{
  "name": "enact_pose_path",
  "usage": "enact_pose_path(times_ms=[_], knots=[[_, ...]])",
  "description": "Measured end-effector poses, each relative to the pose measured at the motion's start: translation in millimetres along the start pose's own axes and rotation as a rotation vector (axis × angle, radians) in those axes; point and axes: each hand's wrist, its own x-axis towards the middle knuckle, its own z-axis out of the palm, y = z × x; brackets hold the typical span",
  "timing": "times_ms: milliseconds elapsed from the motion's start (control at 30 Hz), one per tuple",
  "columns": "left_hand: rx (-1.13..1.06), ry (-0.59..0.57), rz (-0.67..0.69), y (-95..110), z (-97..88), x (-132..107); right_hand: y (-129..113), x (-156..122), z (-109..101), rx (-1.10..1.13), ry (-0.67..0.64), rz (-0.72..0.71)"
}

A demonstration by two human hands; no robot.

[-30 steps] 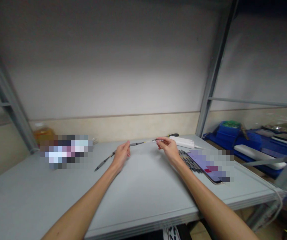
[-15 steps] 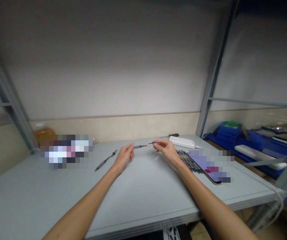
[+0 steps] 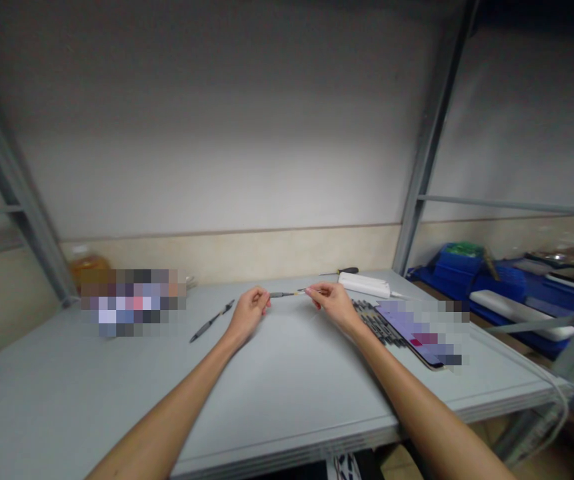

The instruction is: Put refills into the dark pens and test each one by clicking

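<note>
Between my two hands a slim grey pen is held level, just above the table. My left hand is closed around its left end. The fingertips of my right hand pinch at its right end, where a yellowish and whitish section shows. A thin dark piece also shows at those fingers; its kind is too small to tell. Left of my left hand another grey and black pen lies slantwise on the table. Several similar pens lie side by side, partly behind my right forearm.
Beside the row of pens is a flat device with a blurred-out screen. A white power strip and a screwdriver lie farther back. Pixelated items sit at the back left. A metal post and blue bins are at the right.
My left hand has turned slightly and its fingers have shifted on the pen. My right fingertips have tilted a little, with the dark piece now lower. The pens on the table have not moved.
</note>
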Motion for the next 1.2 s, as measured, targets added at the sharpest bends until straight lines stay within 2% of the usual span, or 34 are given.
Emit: enact_pose_path(times_ms=[200,467,600,833,967,1200], knots=[[-0.055,0.017,0.003,-0.8,-0.4,2.0,-1.5,-1.1,-1.4,-0.179,-0.039,-0.003],[-0.159,0.007,-0.043,1.2,0.7,0.9,-2.5,-1.6,-0.5,-0.371,-0.054,0.072],[-0.251,0.041,-0.126,2.0,2.0,2.1,-2.7,-1.9,0.2,-0.328,-0.04,0.063],[-0.357,0.131,-0.22,0.3,-2.7,6.1,6.1,2.8,1.2,-0.115,0.017,-0.113],[-0.409,0.12,-0.272,3.3,-2.7,4.3,5.1,2.7,0.3,-0.113,-0.011,-0.089],[-0.442,0.111,-0.282,6.7,-0.9,2.9,1.4,1.1,0.3,-0.046,-0.019,-0.063]])
